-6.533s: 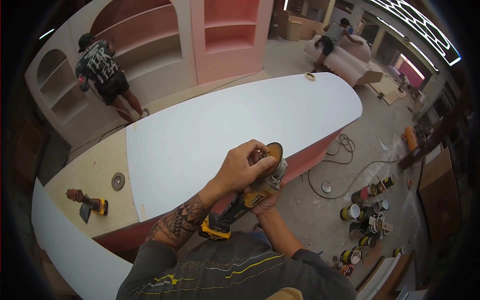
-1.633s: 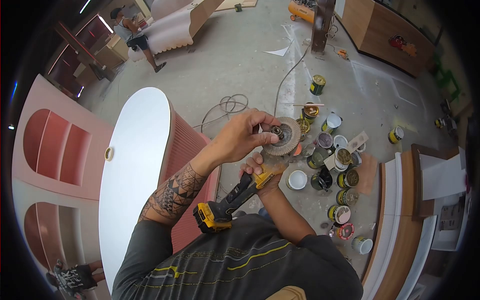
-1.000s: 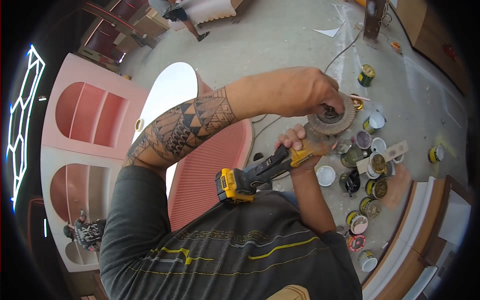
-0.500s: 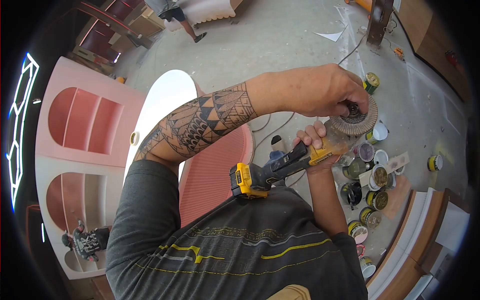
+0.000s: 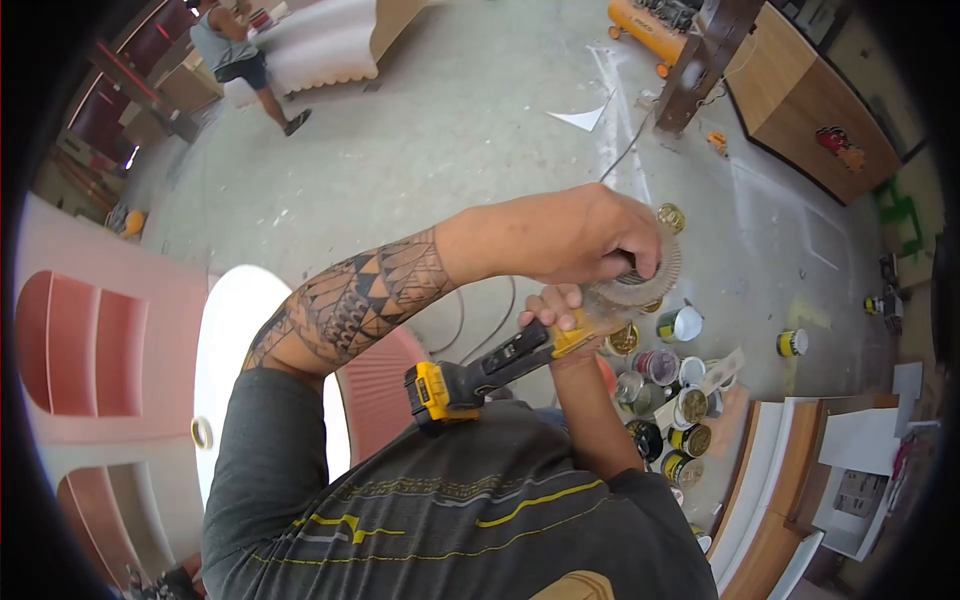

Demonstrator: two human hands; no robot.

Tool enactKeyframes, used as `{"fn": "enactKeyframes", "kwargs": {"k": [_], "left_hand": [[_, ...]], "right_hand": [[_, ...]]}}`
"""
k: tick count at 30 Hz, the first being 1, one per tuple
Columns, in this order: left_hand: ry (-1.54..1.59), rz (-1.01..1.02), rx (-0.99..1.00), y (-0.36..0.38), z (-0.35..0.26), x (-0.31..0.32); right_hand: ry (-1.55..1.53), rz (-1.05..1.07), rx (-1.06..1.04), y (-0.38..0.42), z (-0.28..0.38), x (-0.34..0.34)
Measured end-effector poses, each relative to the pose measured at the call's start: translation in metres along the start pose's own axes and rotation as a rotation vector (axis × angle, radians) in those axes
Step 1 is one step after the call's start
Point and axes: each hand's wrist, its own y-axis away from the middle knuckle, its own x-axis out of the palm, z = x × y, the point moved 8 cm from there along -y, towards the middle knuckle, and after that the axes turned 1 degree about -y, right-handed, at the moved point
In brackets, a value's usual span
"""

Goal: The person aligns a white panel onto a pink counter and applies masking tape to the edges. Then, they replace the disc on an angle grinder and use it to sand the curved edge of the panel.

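Note:
My right hand [image 5: 562, 318] is wrapped around the neck of a yellow-and-black cordless angle grinder [image 5: 478, 385], its fingers over the top of the housing. The grinder's battery end points toward my shirt. At the tool's head sits a round, pleated flap disc [image 5: 655, 280], greyish and facing up. My left hand [image 5: 610, 240] reaches across from the left with bent fingers closed at the disc's centre. The fingertips and the hub under them are partly hidden, so any small nut there cannot be made out clearly.
Several paint cans [image 5: 690, 408] crowd the floor at right, near white-and-wood panels [image 5: 765, 480]. An orange air compressor [image 5: 645, 30] stands behind a post [image 5: 700, 85]. Left are a white oval top [image 5: 235, 350] and pink shelving [image 5: 100, 340]. Another person [image 5: 235, 50] stands far back.
The view has swung right, bringing in the orange compressor and more of the wooden counter. Both hands stay on the grinder and disc, with the left fingers still at the disc's centre.

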Motion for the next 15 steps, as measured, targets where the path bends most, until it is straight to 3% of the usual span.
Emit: {"fn": "enactKeyframes", "kwargs": {"k": [5, 8, 10, 13, 15], "left_hand": [[-0.073, -0.122, -0.082, 0.021, 0.041, -0.077], [-0.182, -0.178, -0.277, 0.035, 0.062, -0.104], [-0.437, -0.130, -0.397, 0.043, 0.078, -0.121], [-0.477, -0.159, -0.306, 0.055, 0.093, -0.146], [-0.443, -0.255, -0.361, 0.065, 0.092, -0.173]], "right_hand": [[-0.063, -0.036, 0.052, -0.075, -0.003, -0.040], [-0.069, -0.061, 0.068, -0.101, -0.008, -0.059], [-0.082, -0.070, 0.113, -0.126, -0.011, -0.069], [-0.112, -0.076, 0.216, -0.167, -0.017, -0.092], [-0.143, -0.081, 0.275, -0.186, -0.021, -0.106]]}}
